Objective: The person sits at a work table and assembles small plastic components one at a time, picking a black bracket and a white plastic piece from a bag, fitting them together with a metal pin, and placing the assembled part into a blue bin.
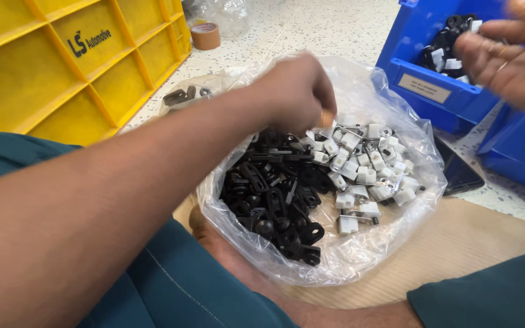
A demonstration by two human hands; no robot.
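Note:
A clear plastic bag (347,255) lies open between my legs. It holds a heap of black plastic clips (274,194) on the left and white clips with metal parts (366,170) on the right. My left hand (293,91) reaches down into the bag with fingers bunched where black and white parts meet; whether it pinches a clip is hidden. My right hand (508,54), blurred, hovers with fingers spread over a blue bin (420,91) that contains several black and white clips (448,51).
A yellow plastic crate (62,67) stands at the left. A roll of brown tape (205,35) lies on the speckled floor behind it. A second blue bin (518,158) and a dark flat phone (460,173) sit at the right. Brown cardboard (457,243) lies under the bag.

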